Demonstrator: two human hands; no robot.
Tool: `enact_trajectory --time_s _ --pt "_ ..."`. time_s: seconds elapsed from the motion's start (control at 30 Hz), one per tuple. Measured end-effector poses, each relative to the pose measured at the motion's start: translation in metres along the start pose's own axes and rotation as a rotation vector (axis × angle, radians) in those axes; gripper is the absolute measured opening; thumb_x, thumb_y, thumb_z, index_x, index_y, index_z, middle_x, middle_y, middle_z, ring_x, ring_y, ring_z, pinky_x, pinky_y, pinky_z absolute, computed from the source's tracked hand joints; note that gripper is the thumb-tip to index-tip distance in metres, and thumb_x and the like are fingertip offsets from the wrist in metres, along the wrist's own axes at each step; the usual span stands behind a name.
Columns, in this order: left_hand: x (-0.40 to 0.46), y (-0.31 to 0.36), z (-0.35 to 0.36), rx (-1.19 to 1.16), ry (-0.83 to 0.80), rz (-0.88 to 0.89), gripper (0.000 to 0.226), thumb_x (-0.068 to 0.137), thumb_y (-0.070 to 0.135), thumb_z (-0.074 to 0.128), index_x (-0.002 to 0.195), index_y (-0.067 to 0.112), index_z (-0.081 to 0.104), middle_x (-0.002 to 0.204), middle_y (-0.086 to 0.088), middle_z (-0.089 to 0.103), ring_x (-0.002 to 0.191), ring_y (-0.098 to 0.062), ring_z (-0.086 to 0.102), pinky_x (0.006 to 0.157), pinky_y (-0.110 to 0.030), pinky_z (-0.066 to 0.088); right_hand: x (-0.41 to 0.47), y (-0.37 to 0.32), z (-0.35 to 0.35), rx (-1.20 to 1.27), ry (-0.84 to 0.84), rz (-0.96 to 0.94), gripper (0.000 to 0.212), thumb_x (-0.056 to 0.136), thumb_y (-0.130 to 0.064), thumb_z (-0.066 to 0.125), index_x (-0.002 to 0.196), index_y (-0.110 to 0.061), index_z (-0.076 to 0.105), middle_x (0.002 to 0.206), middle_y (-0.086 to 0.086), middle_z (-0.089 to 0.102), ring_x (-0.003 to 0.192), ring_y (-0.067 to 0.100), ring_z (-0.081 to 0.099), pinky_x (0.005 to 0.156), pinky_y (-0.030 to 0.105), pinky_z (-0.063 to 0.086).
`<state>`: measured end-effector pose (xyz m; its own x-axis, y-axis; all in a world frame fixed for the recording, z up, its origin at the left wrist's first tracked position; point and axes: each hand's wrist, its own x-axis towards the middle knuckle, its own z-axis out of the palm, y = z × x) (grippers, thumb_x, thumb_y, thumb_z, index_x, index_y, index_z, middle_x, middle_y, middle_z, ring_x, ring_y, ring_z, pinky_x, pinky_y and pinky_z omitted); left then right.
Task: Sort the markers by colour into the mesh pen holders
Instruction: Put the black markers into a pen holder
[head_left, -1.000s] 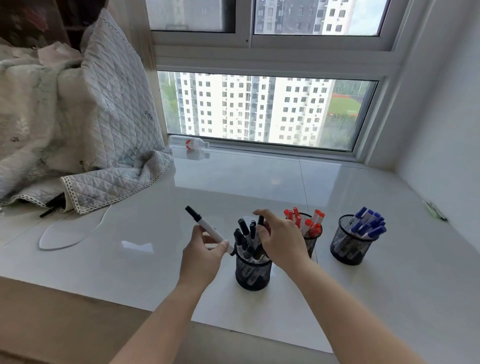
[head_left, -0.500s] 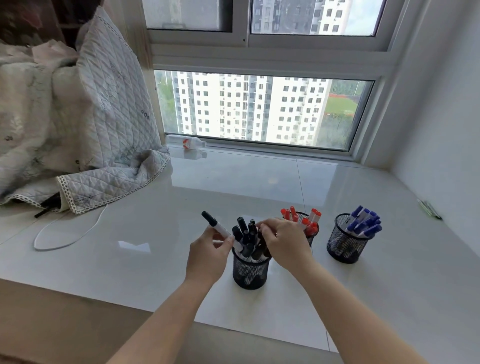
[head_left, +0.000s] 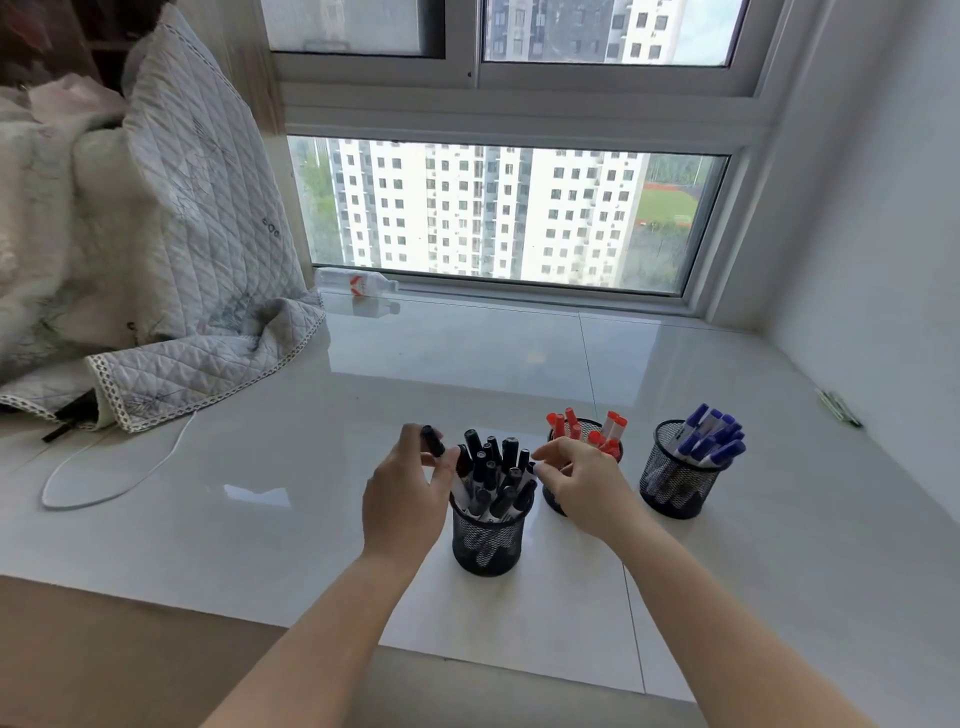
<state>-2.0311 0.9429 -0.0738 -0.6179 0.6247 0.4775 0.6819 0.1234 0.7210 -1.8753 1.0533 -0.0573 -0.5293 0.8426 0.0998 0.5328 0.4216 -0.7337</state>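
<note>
Left hand (head_left: 402, 496) pinches a black-capped marker (head_left: 434, 441), its white barrel angling into the nearest of three round black mesh holders (head_left: 487, 540) on the glossy white sill (head_left: 291, 499). Right hand (head_left: 582, 480) hovers, fingers loosely curled, holding nothing. Red markers (head_left: 587, 428) fill the middle holder, blue markers (head_left: 709, 439) the right.

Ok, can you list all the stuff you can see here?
black markers: many, black caps, in nearest holder
red markers: several, red caps, in middle holder
blue markers: several, blue caps, in right holder
holders: three, black mesh, on ledge
ledge: one, white, under window
quilt: one, grey, far left
cable: one, white, left
bottle: one, clear, lying by window
left hand: pinches a black marker
right hand: fingers curled over black markers
</note>
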Motion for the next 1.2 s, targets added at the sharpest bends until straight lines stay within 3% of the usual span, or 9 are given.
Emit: enact_trajectory --time_s 0.1,0.17,0.3,0.43,0.6,0.8,0.87,1.0,1.2 --pt "-0.001 0.000 -0.005 0.029 0.052 0.088 0.042 0.084 0.028 0.064 0.121 0.025 0.042 0.083 0.006 0.063 0.072 -0.007 0.061 0.059 -0.028 0.048 0.002 -0.001 0.002 -0.021 -0.035 -0.018 0.016 0.088 -0.024 0.060 0.103 -0.020 0.064 0.097 -0.005 0.066 0.086 0.013 0.060 0.078 0.024 0.044" --pt "-0.003 -0.001 -0.007 0.046 0.054 0.126 0.041 0.084 0.027 0.065 0.115 0.032 0.040 0.081 0.005 0.066 0.069 -0.004 0.059 0.057 -0.026 0.049 0.003 0.000 0.002 -0.031 -0.051 -0.024 0.015 0.088 -0.023 0.060 0.102 -0.020 0.064 0.098 -0.006 0.066 0.085 0.013 0.060 0.075 0.024 0.043" --pt "-0.007 -0.010 -0.006 0.060 0.007 0.140 0.017 0.086 0.024 0.063 0.103 0.022 0.064 0.084 0.003 0.071 0.073 -0.016 0.068 0.062 -0.034 0.055 0.006 0.003 0.003 -0.046 -0.087 -0.038 0.013 0.088 -0.023 0.061 0.100 -0.022 0.062 0.089 -0.010 0.061 0.076 0.005 0.057 0.062 0.016 0.040" --pt "-0.012 -0.013 -0.003 0.104 -0.009 0.136 0.014 0.086 0.025 0.065 0.098 0.023 0.071 0.082 0.004 0.069 0.066 -0.020 0.065 0.058 -0.034 0.053 0.008 0.006 0.004 -0.046 -0.129 -0.034 0.009 0.088 -0.027 0.060 0.097 -0.027 0.059 0.081 -0.020 0.054 0.071 -0.003 0.052 0.056 0.014 0.037" --pt "-0.020 -0.013 0.001 0.196 -0.022 0.124 0.015 0.085 0.032 0.065 0.098 0.032 0.072 0.074 0.009 0.065 0.057 -0.018 0.058 0.051 -0.023 0.042 0.010 0.009 0.003 -0.076 -0.172 -0.040 0.016 0.088 -0.029 0.060 0.103 -0.026 0.060 0.082 -0.017 0.055 0.071 0.000 0.052 0.057 0.015 0.038" --pt "-0.013 -0.015 -0.002 0.210 -0.097 0.088 0.017 0.087 0.039 0.059 0.099 0.038 0.071 0.078 0.011 0.066 0.065 -0.016 0.061 0.056 -0.023 0.041 0.011 0.010 0.003 -0.129 -0.217 -0.040 0.020 0.088 -0.032 0.059 0.106 -0.023 0.061 0.087 -0.010 0.055 0.077 0.011 0.054 0.064 0.021 0.040" --pt "-0.011 -0.015 -0.003 0.207 -0.126 0.074 0.017 0.087 0.040 0.058 0.100 0.040 0.070 0.080 0.012 0.065 0.068 -0.014 0.061 0.058 -0.025 0.044 0.010 0.009 0.003 -0.062 -0.178 -0.055 0.012 0.089 -0.031 0.059 0.099 -0.024 0.060 0.085 -0.011 0.056 0.075 0.010 0.054 0.063 0.021 0.040" --pt "-0.010 -0.016 -0.003 0.196 -0.148 0.061 0.017 0.088 0.040 0.058 0.100 0.041 0.069 0.080 0.013 0.065 0.070 -0.013 0.060 0.060 -0.025 0.044 0.007 0.005 -0.002 0.144 0.060 -0.042 0.004 0.091 -0.026 0.054 0.090 -0.022 0.052 0.076 -0.008 0.056 0.066 0.008 0.052 0.059 0.020 0.037" --pt "-0.003 -0.019 0.000 0.123 -0.159 0.000 0.017 0.087 0.036 0.060 0.099 0.034 0.072 0.079 0.010 0.064 0.068 -0.015 0.059 0.061 -0.029 0.047 0.004 0.002 -0.016 0.266 0.187 -0.027 0.012 0.093 -0.030 0.052 0.095 -0.018 0.052 0.088 0.007 0.063 0.082 0.025 0.060 0.073 0.032 0.044"
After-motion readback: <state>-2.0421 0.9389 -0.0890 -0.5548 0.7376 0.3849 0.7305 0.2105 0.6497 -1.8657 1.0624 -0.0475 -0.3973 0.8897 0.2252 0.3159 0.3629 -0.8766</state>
